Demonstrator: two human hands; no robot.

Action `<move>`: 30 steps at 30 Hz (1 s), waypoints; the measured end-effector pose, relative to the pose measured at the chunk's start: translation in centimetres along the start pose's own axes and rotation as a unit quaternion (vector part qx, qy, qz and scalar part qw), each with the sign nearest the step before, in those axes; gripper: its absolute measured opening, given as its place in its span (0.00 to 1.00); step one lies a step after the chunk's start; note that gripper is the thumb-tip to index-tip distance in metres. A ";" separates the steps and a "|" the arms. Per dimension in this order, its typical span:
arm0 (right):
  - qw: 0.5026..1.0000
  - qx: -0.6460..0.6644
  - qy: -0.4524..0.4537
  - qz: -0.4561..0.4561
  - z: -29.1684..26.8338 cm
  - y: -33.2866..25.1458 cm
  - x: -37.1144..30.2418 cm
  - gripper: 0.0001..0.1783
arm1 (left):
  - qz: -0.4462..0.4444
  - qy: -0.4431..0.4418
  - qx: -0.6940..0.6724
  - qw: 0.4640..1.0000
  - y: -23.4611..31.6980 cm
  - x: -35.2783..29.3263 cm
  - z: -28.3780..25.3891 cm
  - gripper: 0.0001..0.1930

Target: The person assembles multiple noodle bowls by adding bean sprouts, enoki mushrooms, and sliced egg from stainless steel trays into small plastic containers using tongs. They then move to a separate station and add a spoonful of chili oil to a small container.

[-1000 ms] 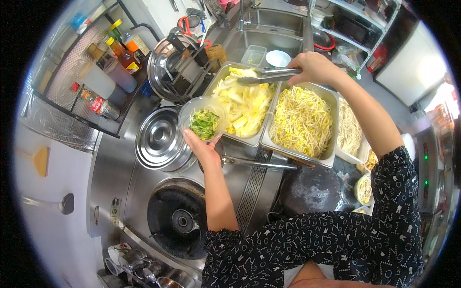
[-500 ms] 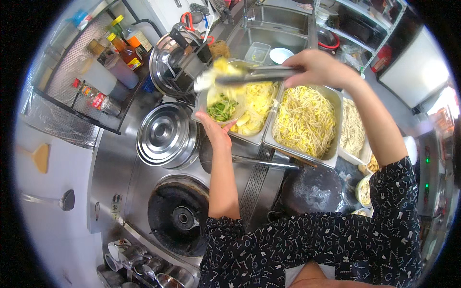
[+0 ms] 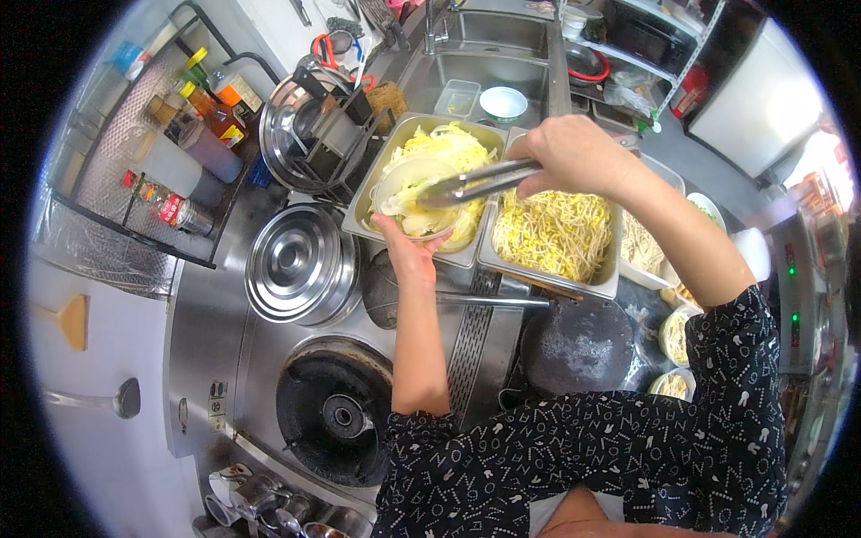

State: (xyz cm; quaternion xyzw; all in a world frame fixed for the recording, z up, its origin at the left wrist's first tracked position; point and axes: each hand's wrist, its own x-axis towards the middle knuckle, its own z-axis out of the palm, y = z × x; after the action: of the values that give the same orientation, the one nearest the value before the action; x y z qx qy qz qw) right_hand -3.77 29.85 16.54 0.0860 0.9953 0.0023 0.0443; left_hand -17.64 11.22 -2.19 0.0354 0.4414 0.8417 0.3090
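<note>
My left hand [image 3: 411, 255] grips a clear plastic bowl [image 3: 391, 184] from below, over the near part of a metal tray [image 3: 465, 260]. Shredded yellow-white cabbage [image 3: 453, 141] fills that tray, and pale cabbage pieces lie in the bowl too. Metal tongs [image 3: 489, 179] are closed in the fingers of my right hand [image 3: 578, 152], reaching leftward with their tips at the bowl. Whether the tips pinch any cabbage is hard to make out. Just right of the cabbage, a second metal tray [image 3: 613, 269] holds bean sprouts [image 3: 554, 238] below my right hand.
A lidded steel pot [image 3: 291, 260] and a black wok burner [image 3: 336, 408] are at left. A mesh strainer [image 3: 380, 291] lies by my left forearm. Sauce bottles [image 3: 215, 112] line a rack at far left. Behind the trays is a sink [image 3: 489, 72] with a white bowl [image 3: 503, 104].
The tongs have come down to the bowl from above it, where they carried cabbage. Cabbage now covers the chopped greens seen in the bowl before. The whole view has shifted slightly.
</note>
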 end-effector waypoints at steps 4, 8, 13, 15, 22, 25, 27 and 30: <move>0.998 -0.036 0.032 -0.037 -0.7 0.4 -0.4 0.26 | 0.012 -0.016 0.018 1.000 0.4 -0.6 -0.1 0.41; 0.997 -0.009 0.065 0.036 -1.8 0.5 -0.9 0.24 | 0.032 -0.048 0.006 0.998 -0.1 -1.3 -0.1 0.41; 0.996 -0.013 0.090 0.020 -2.8 0.9 -1.6 0.25 | 0.033 -0.060 0.000 0.998 0.7 -1.8 -0.4 0.42; 0.988 -0.043 0.139 0.046 -3.1 1.8 -1.9 0.26 | 0.020 -0.075 -0.003 0.997 1.7 -1.8 -0.8 0.42; 0.974 -0.167 -0.138 0.066 0.2 2.4 3.3 0.31 | 0.049 0.011 -0.009 0.999 3.7 -2.7 -2.6 0.42; 0.961 -0.183 -0.193 0.071 2.0 1.2 8.0 0.30 | 0.053 0.050 -0.010 0.997 4.0 -4.0 -3.6 0.42; 0.953 -0.221 -0.195 0.071 2.0 0.5 10.0 0.28 | 0.065 0.067 -0.009 0.996 4.4 -4.8 -4.2 0.41; 0.963 -0.235 -0.124 0.036 0.2 0.8 10.2 0.19 | 0.069 0.085 -0.010 0.994 4.9 -5.4 -4.8 0.41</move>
State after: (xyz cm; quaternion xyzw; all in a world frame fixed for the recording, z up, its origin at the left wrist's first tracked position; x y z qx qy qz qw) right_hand -13.59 32.36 15.41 0.1088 0.9496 0.2270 0.1866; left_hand -17.27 2.70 -0.17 -0.0095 0.4538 0.8655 0.2117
